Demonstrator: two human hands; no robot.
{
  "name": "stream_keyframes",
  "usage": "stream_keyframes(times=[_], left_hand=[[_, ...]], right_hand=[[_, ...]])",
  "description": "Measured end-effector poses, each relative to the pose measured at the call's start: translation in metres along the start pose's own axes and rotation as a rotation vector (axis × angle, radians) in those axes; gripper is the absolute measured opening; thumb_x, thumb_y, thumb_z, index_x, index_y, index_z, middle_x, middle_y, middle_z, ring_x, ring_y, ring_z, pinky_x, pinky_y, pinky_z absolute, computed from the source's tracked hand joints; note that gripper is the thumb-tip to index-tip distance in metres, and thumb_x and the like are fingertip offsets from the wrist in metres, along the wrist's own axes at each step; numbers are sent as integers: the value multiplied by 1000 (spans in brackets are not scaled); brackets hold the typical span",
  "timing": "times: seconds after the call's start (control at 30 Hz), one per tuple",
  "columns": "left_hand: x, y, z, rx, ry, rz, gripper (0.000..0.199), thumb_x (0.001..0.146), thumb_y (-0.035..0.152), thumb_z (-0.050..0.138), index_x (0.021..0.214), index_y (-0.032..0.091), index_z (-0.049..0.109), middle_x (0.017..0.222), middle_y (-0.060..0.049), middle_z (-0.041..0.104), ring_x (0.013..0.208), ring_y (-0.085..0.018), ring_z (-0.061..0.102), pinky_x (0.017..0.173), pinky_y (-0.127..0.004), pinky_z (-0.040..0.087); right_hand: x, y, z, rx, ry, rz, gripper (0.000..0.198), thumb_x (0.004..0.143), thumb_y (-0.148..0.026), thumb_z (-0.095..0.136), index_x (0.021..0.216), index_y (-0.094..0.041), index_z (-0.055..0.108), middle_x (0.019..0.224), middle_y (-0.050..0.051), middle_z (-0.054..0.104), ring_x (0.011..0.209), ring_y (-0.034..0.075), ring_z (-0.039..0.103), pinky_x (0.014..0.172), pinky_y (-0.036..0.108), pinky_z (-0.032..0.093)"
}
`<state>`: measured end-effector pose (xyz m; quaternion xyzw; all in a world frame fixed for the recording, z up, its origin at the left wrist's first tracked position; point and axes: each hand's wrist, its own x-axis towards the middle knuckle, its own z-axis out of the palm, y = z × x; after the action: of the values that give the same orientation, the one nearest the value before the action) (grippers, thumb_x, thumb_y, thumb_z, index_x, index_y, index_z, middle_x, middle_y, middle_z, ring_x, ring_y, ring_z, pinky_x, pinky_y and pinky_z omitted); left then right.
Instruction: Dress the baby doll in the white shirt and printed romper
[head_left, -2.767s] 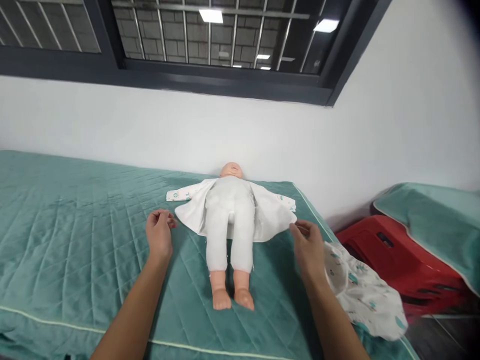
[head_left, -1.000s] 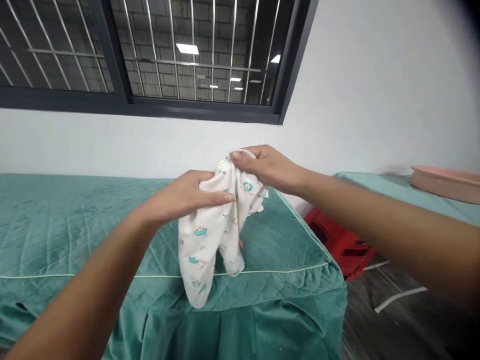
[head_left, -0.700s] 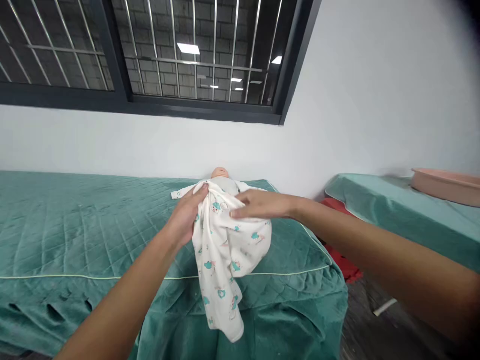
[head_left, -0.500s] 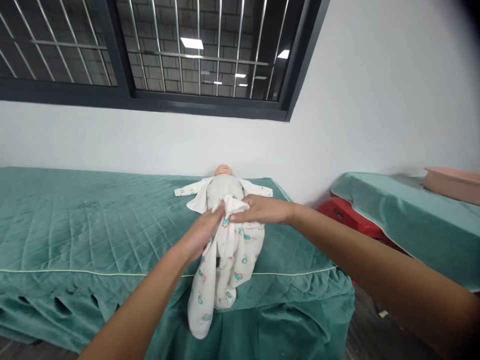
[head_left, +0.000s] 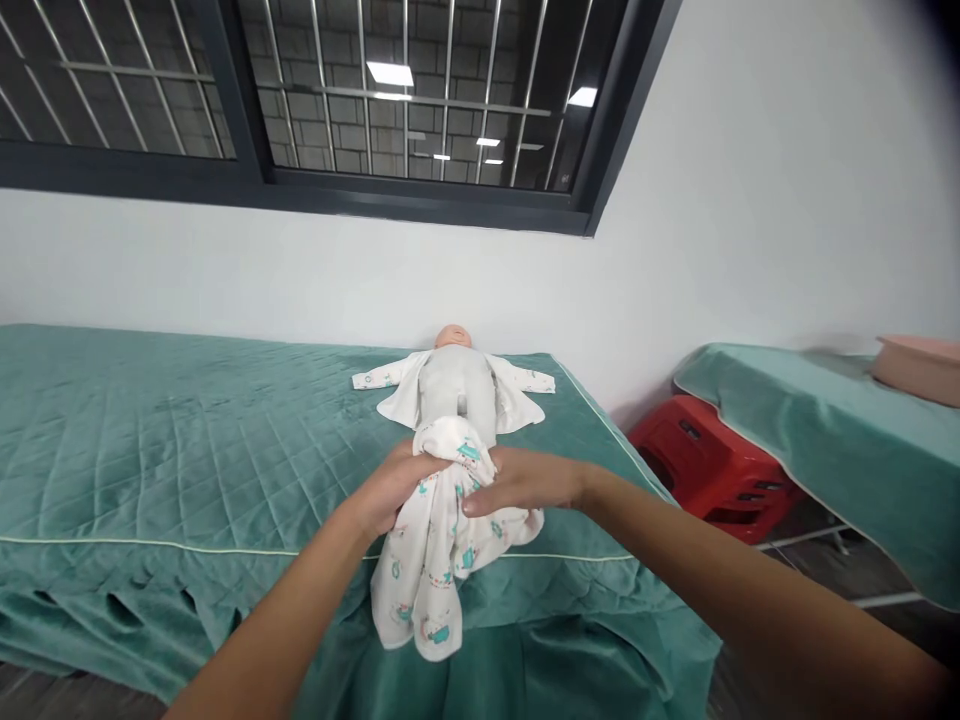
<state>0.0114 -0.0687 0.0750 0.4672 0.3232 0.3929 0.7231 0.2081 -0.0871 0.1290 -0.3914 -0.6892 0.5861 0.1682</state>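
Observation:
On the green bed (head_left: 187, 430) a baby doll (head_left: 444, 385) lies on its back, head toward the wall. It wears a white printed baby jacket (head_left: 401, 400), opened out with its sleeves spread. A pair of white baby pants (head_left: 435, 590) with a teal print is bunched at the doll's lower end, its legs hanging over the bed's front edge. My left hand (head_left: 391, 482) grips the pants from the left, thumb across the front. On the right side my right hand (head_left: 531, 480) grasps them, thumb in front and fingers hidden in the cloth. The doll's legs are hidden.
A red plastic stool (head_left: 712, 470) stands at the right, partly under a green-covered table (head_left: 817, 430). A pinkish basin (head_left: 919, 370) sits on that table. Behind the bed are a white wall (head_left: 285, 270) and a barred window (head_left: 420, 120).
Both hands have come lower and nearer to me with the pants, whose waist is now bunched at the doll's lower end. More of the doll's body and the jacket's right flap shows.

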Motion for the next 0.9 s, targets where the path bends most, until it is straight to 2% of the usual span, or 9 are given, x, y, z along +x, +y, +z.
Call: stream_keyframes(times=[0.13,0.23,0.33,0.43,0.57,0.63,0.8,0.83,0.9], left_hand=[[-1,-12,-5,0,-29,-49,47,70,38,80,109,13,71,95,-9,75,81,-22,69,74,-31,54],[-3,-12,-9,91,-230,-107,56,71,36,81,122,17,66,112,-9,72,98,-25,68,86,-34,52],[-1,-9,-12,188,-380,-140,67,63,28,86,125,18,64,117,-9,71,106,-28,65,92,-37,51],[6,-13,-11,126,-274,-110,64,66,32,84,124,14,64,114,-12,72,105,-29,66,91,-37,51],[9,-26,-3,38,-157,-119,58,72,40,79,120,10,66,112,-16,71,99,-29,68,86,-38,53],[5,-31,0,83,-213,-172,59,70,38,82,121,13,65,115,-14,71,101,-28,67,87,-37,53],[-10,-30,4,285,-608,-361,65,61,29,87,122,20,66,111,-7,72,106,-27,65,93,-38,52],[-11,-30,5,283,-622,-365,64,61,30,87,121,19,67,111,-7,72,106,-27,65,93,-38,52],[-9,-29,8,217,-530,-316,60,62,31,86,118,18,68,110,-8,72,105,-27,65,91,-37,51]], right_hand=[[10,20,1,199,255,-30,35,78,-42,72,103,-17,73,102,6,74,97,25,68,88,38,54],[15,33,-5,454,375,-32,36,78,-38,71,104,-14,70,97,9,75,88,23,70,82,35,55],[14,44,-11,563,418,1,36,80,-41,70,102,-12,70,94,10,75,84,22,70,78,32,55],[6,54,-10,535,335,15,41,81,-48,69,104,-13,70,97,10,74,85,21,69,79,32,54],[-8,65,-1,335,61,84,44,75,-43,78,108,-14,70,100,8,73,91,22,68,86,35,52],[-16,71,3,287,-16,88,48,71,-36,82,112,-16,69,105,7,72,96,22,66,89,36,51],[-37,87,7,500,23,13,50,69,-35,82,112,-13,68,110,11,70,96,22,67,87,35,52],[-40,89,8,566,39,11,49,71,-37,80,112,-12,68,109,12,70,95,23,67,86,35,53],[-43,91,10,658,103,13,49,75,-41,76,114,-12,67,105,13,71,93,24,69,83,36,53]])
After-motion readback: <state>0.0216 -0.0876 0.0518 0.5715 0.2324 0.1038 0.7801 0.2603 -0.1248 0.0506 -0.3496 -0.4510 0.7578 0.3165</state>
